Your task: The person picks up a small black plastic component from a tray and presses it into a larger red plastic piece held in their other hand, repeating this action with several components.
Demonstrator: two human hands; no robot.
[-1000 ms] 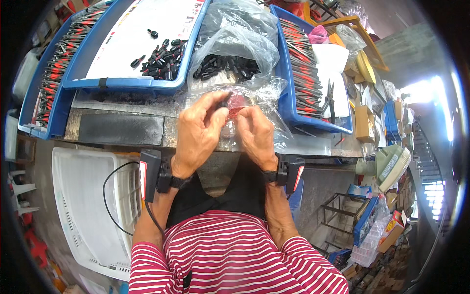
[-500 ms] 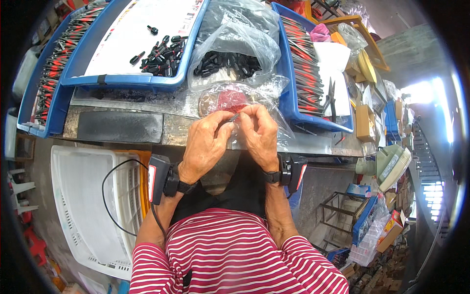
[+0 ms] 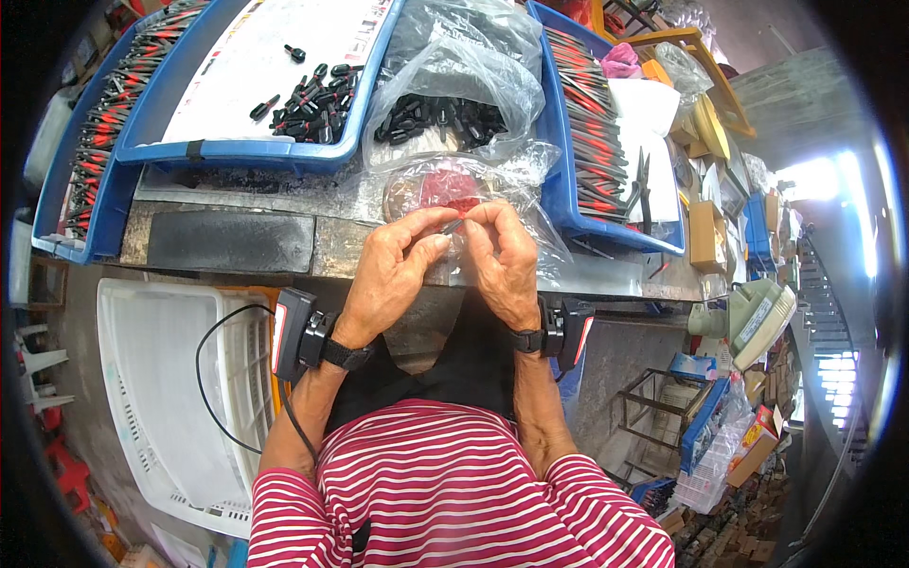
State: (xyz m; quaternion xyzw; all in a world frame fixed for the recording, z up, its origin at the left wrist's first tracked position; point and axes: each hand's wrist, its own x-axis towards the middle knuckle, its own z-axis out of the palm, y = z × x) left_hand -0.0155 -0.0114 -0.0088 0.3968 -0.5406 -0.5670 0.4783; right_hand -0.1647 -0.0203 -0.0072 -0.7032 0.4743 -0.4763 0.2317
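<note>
Red-tipped, thin small part [image 3: 454,225] sits pinched between my left hand [image 3: 393,275] and right hand [image 3: 502,260], both grips narrow on it, just near of the clear plastic bag of red pieces [image 3: 445,185] on the table [image 3: 331,241].

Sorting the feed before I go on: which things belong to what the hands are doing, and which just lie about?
In hand:
left hand
right hand
small dark part pinched between both
clear bag of red pieces

Lying about:
bag of black parts
blue tray
white crate
pliers
</note>
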